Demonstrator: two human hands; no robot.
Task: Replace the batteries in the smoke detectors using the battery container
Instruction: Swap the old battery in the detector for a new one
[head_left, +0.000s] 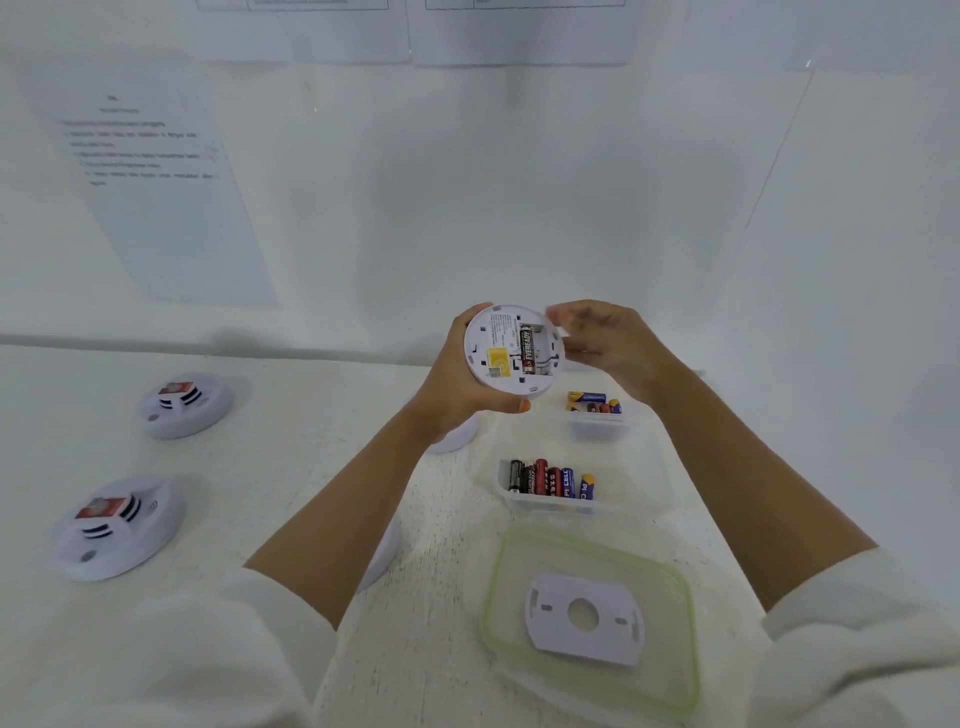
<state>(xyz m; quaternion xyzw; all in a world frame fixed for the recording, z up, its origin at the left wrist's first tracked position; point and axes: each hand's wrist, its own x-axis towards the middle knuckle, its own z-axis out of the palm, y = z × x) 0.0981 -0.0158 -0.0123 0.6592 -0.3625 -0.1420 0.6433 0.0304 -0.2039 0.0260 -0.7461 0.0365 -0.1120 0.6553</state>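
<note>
Spare detectors (184, 405) lay well off at nine o'clock. My left hand (457, 387) gripped the smoke detector (480, 343), back up. Its seated battery (527, 349) ran twelve to six, with an empty slot at its three o'clock. My right hand (608, 343), the nearer one, hovered there, too blurred to tell its grip. The battery container (550, 505) sat at six o'clock, nothing between.

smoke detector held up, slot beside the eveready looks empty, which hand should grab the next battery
Right. The left hand grips the smoke detector, so it is occupied. The right hand, blurred but seemingly empty, is beside it, on the side where the battery container sits.
</note>
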